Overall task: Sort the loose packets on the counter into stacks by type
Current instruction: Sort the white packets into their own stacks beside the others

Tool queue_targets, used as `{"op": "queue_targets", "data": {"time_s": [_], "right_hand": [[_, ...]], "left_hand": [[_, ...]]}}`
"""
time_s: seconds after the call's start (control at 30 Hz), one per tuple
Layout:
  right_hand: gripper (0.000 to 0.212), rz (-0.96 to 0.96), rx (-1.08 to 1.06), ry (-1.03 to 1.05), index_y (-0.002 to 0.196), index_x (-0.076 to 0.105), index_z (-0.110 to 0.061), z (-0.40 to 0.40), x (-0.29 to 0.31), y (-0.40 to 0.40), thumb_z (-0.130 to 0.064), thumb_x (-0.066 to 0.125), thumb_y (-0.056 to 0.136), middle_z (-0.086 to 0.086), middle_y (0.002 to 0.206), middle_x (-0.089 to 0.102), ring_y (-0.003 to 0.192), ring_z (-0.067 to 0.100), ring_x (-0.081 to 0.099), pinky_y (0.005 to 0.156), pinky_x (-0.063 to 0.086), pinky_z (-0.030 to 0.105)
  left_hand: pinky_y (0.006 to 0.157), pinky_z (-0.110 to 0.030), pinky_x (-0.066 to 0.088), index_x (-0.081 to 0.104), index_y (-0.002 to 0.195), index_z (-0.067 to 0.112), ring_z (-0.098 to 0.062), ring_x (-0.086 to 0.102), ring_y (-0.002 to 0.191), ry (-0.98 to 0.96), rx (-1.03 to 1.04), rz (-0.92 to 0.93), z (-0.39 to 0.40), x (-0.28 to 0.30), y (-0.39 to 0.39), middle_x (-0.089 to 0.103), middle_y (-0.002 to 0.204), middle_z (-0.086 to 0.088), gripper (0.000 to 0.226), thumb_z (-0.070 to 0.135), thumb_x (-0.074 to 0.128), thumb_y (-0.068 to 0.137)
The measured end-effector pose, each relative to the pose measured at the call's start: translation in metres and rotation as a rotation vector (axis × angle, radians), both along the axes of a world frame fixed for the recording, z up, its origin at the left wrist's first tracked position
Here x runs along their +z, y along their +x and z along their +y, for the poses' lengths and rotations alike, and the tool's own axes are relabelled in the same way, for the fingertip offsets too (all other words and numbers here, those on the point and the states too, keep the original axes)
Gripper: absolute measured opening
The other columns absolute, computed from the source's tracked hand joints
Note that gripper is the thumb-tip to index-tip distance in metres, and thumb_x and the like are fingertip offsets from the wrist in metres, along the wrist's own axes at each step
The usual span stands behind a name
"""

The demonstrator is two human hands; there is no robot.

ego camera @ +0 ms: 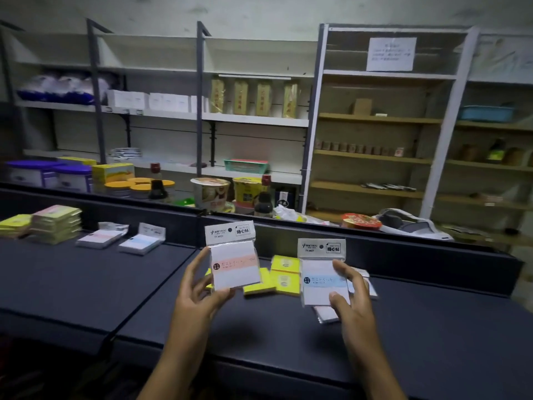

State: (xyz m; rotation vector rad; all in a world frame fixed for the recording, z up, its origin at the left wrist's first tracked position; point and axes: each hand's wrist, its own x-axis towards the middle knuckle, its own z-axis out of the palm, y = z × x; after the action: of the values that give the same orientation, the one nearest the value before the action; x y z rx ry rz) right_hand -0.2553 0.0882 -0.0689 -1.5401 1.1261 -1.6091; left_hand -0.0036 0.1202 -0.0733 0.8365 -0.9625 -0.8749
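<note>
far left of the dark surface (86,284): a stack of yellow-green packets (54,223), a lower yellow stack (14,225) beside it. to their right lie a pink-banded packet (99,237) and a blue-banded packet (141,242), side by side, apart.

left hand (199,295): forearm rising from the bottom edge, palm turned inward. thumb on the left edge and fingers curled beneath the lower edge of a pink-stripe packet (235,262), held upright above the surface. its white header card reads "ty-0831", with a brand mark and boxed chinese characters; the pink stripe carries script too blurred to read.

between the hands, loose yellow packets (284,274) lie flat on the surface, touching one another, each with a round label that cannot be read.

right hand (350,298): forearm rising from the bottom edge, thumb at the lower front and fingers over the right side of a blue-stripe packet (321,280), held upright. its header shows the same brand layout; the code looks like "ty-0827", though the digits are soft. more white packets (327,313) lie on the surface behind and below this hand, partly hidden.
</note>
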Motion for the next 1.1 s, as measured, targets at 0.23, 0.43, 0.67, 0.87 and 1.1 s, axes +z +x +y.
{"op": "queue_targets", "data": {"time_s": [0.23,0.43,0.67,0.87,1.1], "right_hand": [[0.055,-0.055,0.113,-0.055,0.128,0.058,-0.032,0.052,0.009,0.087,0.009,0.055,0.092,-0.017,0.133,0.056,0.128,0.001,0.050,0.116,0.038,0.044],[0.052,-0.054,0.208,-0.065,0.121,0.063,-0.036,0.097,0.014,0.168,0.006,0.064,0.090,-0.006,0.133,0.060,0.121,0.016,0.061,0.108,0.047,0.051],[0.049,-0.042,0.242,-0.072,0.122,0.063,-0.034,0.127,0.015,0.232,0.003,0.067,0.089,-0.005,0.134,0.059,0.119,0.016,0.062,0.106,0.049,0.043],[0.051,-0.050,0.276,-0.084,0.118,0.064,-0.039,0.125,0.024,0.274,0.002,0.071,0.087,-0.008,0.132,0.062,0.106,0.005,0.068,0.092,0.058,0.028],[0.051,-0.008,0.292,-0.111,0.117,0.063,-0.043,0.084,0.029,0.320,-0.003,0.072,0.087,-0.012,0.132,0.060,0.109,0.008,0.066,0.103,0.052,0.043]], "left_hand": [[0.089,-0.037,0.056,0.065,0.119,0.038,-0.020,0.067,0.112,-0.026,0.133,-0.039,0.082,0.012,0.084,0.073,0.114,0.002,0.053,-0.006,0.062,0.089],[0.093,-0.042,0.055,0.065,0.121,0.035,-0.017,0.068,0.108,-0.025,0.269,-0.055,0.149,0.016,0.155,0.072,0.113,0.003,0.051,-0.006,0.059,0.091],[0.085,-0.031,0.060,0.064,0.122,0.036,-0.009,0.067,0.107,-0.005,0.332,-0.101,0.198,0.010,0.217,0.071,0.112,0.009,0.052,-0.005,0.061,0.091],[0.083,-0.025,0.059,0.063,0.123,0.038,-0.007,0.066,0.110,-0.025,0.353,-0.152,0.201,0.015,0.260,0.070,0.113,0.011,0.054,-0.004,0.064,0.090],[0.099,-0.040,0.053,0.062,0.122,0.043,-0.007,0.062,0.114,-0.029,0.395,-0.251,0.165,0.023,0.302,0.067,0.117,0.013,0.053,0.004,0.069,0.088]]}}
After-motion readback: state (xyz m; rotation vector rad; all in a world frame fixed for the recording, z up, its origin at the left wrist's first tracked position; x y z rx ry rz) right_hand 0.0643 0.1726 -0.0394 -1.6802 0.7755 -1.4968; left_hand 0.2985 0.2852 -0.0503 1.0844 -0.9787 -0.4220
